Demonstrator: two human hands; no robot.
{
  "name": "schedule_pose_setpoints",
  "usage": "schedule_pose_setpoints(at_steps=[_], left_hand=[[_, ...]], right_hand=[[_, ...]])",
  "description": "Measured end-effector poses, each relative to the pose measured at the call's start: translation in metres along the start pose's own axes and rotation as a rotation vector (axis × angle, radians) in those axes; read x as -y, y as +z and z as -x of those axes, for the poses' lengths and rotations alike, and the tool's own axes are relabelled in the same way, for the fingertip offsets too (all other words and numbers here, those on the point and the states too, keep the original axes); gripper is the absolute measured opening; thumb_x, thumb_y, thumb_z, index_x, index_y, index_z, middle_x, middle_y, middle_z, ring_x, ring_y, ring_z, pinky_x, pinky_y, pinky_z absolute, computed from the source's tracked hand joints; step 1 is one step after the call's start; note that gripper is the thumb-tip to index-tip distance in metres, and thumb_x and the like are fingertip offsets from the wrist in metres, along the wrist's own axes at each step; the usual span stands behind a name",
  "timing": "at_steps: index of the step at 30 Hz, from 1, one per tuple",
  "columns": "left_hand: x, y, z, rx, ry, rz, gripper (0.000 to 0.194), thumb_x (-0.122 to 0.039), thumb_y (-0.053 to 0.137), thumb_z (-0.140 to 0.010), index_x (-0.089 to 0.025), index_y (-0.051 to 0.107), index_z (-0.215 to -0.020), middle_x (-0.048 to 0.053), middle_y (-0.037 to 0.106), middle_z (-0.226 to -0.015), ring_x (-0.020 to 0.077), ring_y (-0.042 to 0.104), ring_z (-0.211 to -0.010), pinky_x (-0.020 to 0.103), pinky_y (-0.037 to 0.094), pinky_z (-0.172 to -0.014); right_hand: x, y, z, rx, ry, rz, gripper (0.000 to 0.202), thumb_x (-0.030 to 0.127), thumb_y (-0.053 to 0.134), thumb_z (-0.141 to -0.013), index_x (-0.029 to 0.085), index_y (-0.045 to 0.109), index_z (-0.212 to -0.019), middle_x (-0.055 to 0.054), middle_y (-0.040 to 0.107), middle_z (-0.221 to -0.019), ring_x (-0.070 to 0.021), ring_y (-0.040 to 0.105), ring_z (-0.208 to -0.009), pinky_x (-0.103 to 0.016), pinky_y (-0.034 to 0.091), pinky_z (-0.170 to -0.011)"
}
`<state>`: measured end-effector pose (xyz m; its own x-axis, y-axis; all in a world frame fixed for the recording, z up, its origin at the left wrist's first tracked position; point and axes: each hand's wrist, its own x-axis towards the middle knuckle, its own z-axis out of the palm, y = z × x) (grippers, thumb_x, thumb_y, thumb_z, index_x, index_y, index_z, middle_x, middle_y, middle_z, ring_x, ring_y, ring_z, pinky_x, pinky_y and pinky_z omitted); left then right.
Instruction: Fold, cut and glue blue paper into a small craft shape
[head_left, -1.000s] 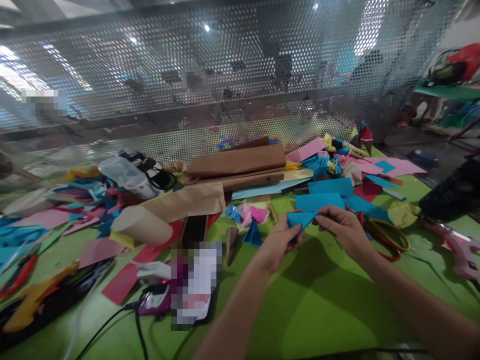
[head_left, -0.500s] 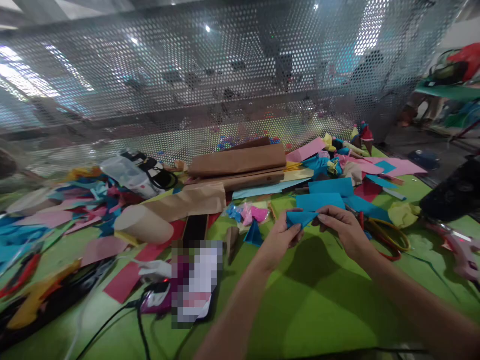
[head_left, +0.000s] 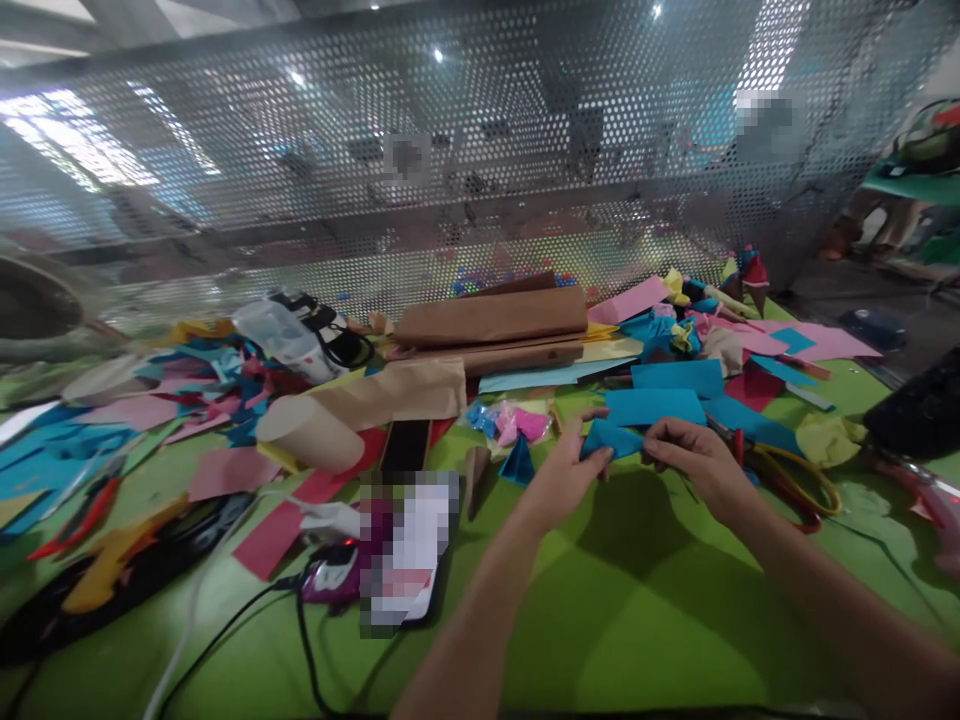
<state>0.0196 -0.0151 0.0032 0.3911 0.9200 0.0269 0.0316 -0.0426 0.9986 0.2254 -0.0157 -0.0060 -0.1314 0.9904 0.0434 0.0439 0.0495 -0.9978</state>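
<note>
Between my two hands is a small blue paper cone [head_left: 611, 439], lying sideways with its point toward the right. My left hand [head_left: 564, 470] grips its wide end between thumb and fingers. The fingertips of my right hand [head_left: 686, 455] pinch the narrow tip. Just left of my left hand, a finished-looking blue cone [head_left: 517, 461] and a brown cone [head_left: 477, 480] rest on the green table [head_left: 600, 630]. Blue paper sheets [head_left: 654, 406] lie right behind my hands.
Yellow-handled scissors [head_left: 799, 480] and a pink glue gun [head_left: 926, 505] lie right. Bags of pink and blue bits [head_left: 510, 422], brown paper rolls [head_left: 491, 318] and a beige roll [head_left: 311, 432] sit behind. Phone [head_left: 412, 555], cables and paper scraps [head_left: 217, 390] fill the left. A perforated metal panel [head_left: 450, 200] stands behind.
The blue paper in my hands has turned, showing more of its side, and sits slightly lower. The whole view has shifted a little to the left, so things appear farther right.
</note>
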Motion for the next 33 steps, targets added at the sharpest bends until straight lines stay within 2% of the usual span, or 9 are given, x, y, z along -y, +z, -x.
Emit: schedule_pose_setpoints(at_steps=[4, 7, 13, 17, 20, 23, 27, 31, 33], left_hand=[[-0.005, -0.006, 0.005, 0.083, 0.053, -0.19, 0.055, -0.021, 0.056, -0.094, -0.024, 0.042, -0.147, -0.002, 0.055, -0.077, 0.0157, 0.055, -0.073, 0.03, 0.046, -0.072], [-0.006, -0.01, 0.006, 0.042, 0.068, -0.246, 0.056, -0.022, 0.06, -0.093, -0.028, 0.045, -0.146, -0.001, 0.06, -0.08, 0.0163, 0.06, -0.073, 0.031, 0.048, -0.073], [0.003, -0.007, -0.004, -0.185, 0.034, 0.0, 0.041, -0.035, 0.072, -0.086, -0.017, 0.06, -0.12, 0.0, 0.063, -0.075, 0.015, 0.064, -0.067, 0.024, 0.046, -0.058], [0.014, 0.01, -0.007, -0.09, 0.038, 0.094, 0.031, -0.041, 0.066, -0.09, -0.015, 0.063, -0.106, 0.005, 0.067, -0.087, 0.0169, 0.064, -0.081, 0.026, 0.049, -0.069], [0.019, 0.021, -0.005, -0.107, 0.074, -0.06, 0.026, -0.041, 0.055, -0.096, -0.016, 0.064, -0.098, 0.006, 0.066, -0.093, 0.0183, 0.06, -0.088, 0.03, 0.048, -0.079], [0.02, 0.024, -0.002, -0.178, 0.095, -0.232, 0.031, -0.041, 0.045, -0.1, -0.018, 0.058, -0.086, 0.005, 0.063, -0.088, 0.0185, 0.057, -0.084, 0.032, 0.046, -0.078], [0.018, 0.022, 0.001, -0.238, 0.11, -0.409, 0.031, -0.04, 0.039, -0.103, -0.02, 0.057, -0.088, 0.006, 0.065, -0.089, 0.02, 0.059, -0.083, 0.033, 0.044, -0.078], [0.012, 0.022, 0.003, -0.164, 0.08, -0.591, 0.033, -0.038, 0.035, -0.104, -0.02, 0.057, -0.086, 0.006, 0.066, -0.083, 0.0205, 0.061, -0.073, 0.032, 0.042, -0.069], [0.011, 0.022, 0.003, -0.114, 0.082, -0.631, 0.034, -0.038, 0.033, -0.104, -0.021, 0.059, -0.09, 0.006, 0.068, -0.081, 0.0206, 0.062, -0.07, 0.032, 0.042, -0.067]], right_hand=[[-0.006, 0.001, -0.003, 0.093, 0.03, 0.018, 0.036, 0.046, 0.082, -0.073, 0.02, 0.074, -0.096, -0.005, 0.073, -0.092, -0.0205, 0.063, -0.084, -0.033, 0.047, -0.077], [-0.007, 0.001, -0.003, 0.134, 0.03, 0.057, 0.032, 0.045, 0.082, -0.071, 0.019, 0.071, -0.086, -0.002, 0.068, -0.082, -0.0181, 0.059, -0.075, -0.032, 0.045, -0.07], [-0.008, 0.004, -0.001, 0.157, 0.04, 0.071, 0.029, 0.041, 0.08, -0.071, 0.02, 0.06, -0.074, 0.003, 0.053, -0.069, -0.0145, 0.048, -0.066, -0.028, 0.037, -0.061], [-0.011, 0.008, 0.0, 0.054, -0.008, 0.036, 0.032, 0.044, 0.079, -0.072, 0.021, 0.056, -0.074, 0.004, 0.051, -0.069, -0.0139, 0.046, -0.065, -0.028, 0.037, -0.061], [-0.014, 0.011, 0.001, 0.016, -0.036, 0.05, 0.034, 0.045, 0.078, -0.073, 0.022, 0.053, -0.073, 0.005, 0.049, -0.068, -0.0132, 0.044, -0.063, -0.027, 0.037, -0.06], [-0.015, 0.012, 0.004, 0.025, -0.053, 0.133, 0.033, 0.042, 0.077, -0.074, 0.022, 0.051, -0.072, 0.005, 0.047, -0.066, -0.0134, 0.043, -0.063, -0.027, 0.037, -0.059], [-0.012, 0.01, 0.007, 0.053, -0.077, 0.261, 0.027, 0.043, 0.074, -0.08, 0.021, 0.058, -0.079, 0.003, 0.054, -0.071, -0.0159, 0.049, -0.068, -0.028, 0.039, -0.06], [-0.009, 0.005, 0.005, -0.052, -0.111, 0.179, 0.032, 0.047, 0.074, -0.081, 0.022, 0.065, -0.1, -0.003, 0.067, -0.09, -0.02, 0.059, -0.081, -0.031, 0.047, -0.071], [-0.01, 0.004, 0.003, -0.062, -0.114, 0.138, 0.032, 0.048, 0.075, -0.08, 0.022, 0.066, -0.097, -0.003, 0.067, -0.088, -0.02, 0.059, -0.08, -0.032, 0.047, -0.071]])
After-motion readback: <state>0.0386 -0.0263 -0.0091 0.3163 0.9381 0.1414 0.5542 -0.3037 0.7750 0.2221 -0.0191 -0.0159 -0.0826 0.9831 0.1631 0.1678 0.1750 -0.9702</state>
